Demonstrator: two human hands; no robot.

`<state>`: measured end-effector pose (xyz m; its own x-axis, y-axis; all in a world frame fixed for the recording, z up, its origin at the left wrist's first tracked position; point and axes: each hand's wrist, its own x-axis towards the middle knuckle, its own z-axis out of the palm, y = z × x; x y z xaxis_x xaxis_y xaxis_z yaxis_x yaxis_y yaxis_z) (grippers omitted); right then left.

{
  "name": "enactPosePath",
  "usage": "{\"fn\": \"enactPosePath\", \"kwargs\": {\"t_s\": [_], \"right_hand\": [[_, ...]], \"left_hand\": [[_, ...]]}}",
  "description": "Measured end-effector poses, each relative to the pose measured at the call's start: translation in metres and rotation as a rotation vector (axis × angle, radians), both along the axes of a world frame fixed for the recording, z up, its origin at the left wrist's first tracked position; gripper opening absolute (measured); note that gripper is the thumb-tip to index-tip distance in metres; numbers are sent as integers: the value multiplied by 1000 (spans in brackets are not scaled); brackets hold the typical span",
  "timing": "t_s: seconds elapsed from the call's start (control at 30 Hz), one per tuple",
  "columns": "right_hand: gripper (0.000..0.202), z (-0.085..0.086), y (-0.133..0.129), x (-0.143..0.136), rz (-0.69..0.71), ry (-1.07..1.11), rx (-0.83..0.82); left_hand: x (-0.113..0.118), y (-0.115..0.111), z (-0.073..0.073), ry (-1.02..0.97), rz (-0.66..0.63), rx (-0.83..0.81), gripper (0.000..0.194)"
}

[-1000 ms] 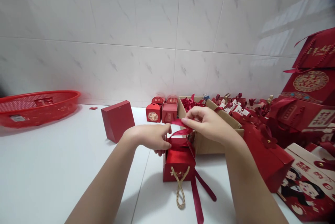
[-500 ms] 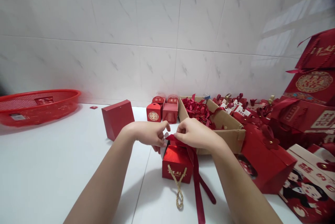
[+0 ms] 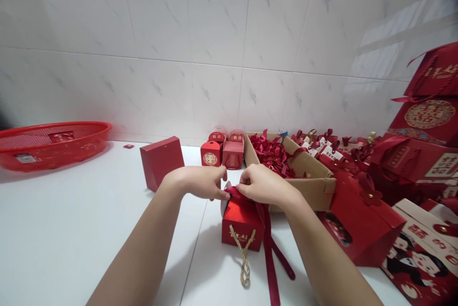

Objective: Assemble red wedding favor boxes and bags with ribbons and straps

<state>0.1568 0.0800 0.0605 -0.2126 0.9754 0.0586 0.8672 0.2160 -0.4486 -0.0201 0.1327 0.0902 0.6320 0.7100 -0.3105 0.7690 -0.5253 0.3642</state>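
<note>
A small shiny red gift box point(image 3: 242, 234) with gold lettering and a gold cord loop point(image 3: 244, 268) stands on the white table. A dark red ribbon point(image 3: 271, 268) lies over its top, and its tails hang down the right side onto the table. My right hand point(image 3: 265, 183) is closed in a pinch on the ribbon at the top of the box. At the upper left edge, my left hand point(image 3: 205, 183) curls with its thumb on the box beside a pale side flap point(image 3: 223, 203); its lower fingers are partly hidden.
A cardboard box point(image 3: 311, 191) of red ribbons sits behind my right hand. Red gift bags and boxes point(image 3: 372, 225) crowd the right side. Small red boxes point(image 3: 232, 154) stand by the wall. Leftward are a plain red box point(image 3: 162, 163) and a red plastic basket point(image 3: 71, 153).
My left thumb has moved slightly onto the box's top left edge, and its index finger has lowered. My right fingers have shifted slightly left along the ribbon, which lies flatter.
</note>
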Motion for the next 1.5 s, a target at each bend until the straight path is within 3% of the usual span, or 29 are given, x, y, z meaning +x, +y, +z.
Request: {"fn": "enactPosePath", "kwargs": {"t_s": [0.27, 0.5, 0.6, 0.77, 0.83, 1.0, 1.13, 1.2, 1.3, 1.5], "right_hand": [[18, -2, 1, -6, 9, -19, 5], [15, 2, -2, 1, 60, 45, -12], [13, 12, -10, 15, 39, 105, 13], [14, 23, -24, 42, -14, 3, 8], [19, 23, -25, 48, -8, -32, -49], [11, 20, -20, 43, -32, -68, -192], [7, 12, -15, 31, -48, -133, -394], [8, 9, -13, 26, -45, -155, -414], [9, 9, -14, 23, -19, -153, -334], [8, 21, -31, 28, -110, -36, 39]], "left_hand": [[1, -6, 3, -49, -57, -110, 26], [2, -4, 5, -73, -85, -74, 14], [-3, -7, 14, -307, -16, 32, 19], [-11, -16, 28, -1040, 219, 152, 21], [-13, -19, 32, -1227, 255, 143, 19], [-19, -26, 36, -1376, 250, 173, 17], [-23, -33, 39, -1357, 288, 169, 18], [-23, -36, 40, -1323, 300, 129, 19], [-23, -38, 42, -1326, 297, 96, 20], [-20, -35, 41, -1327, 311, 101, 16]]}}
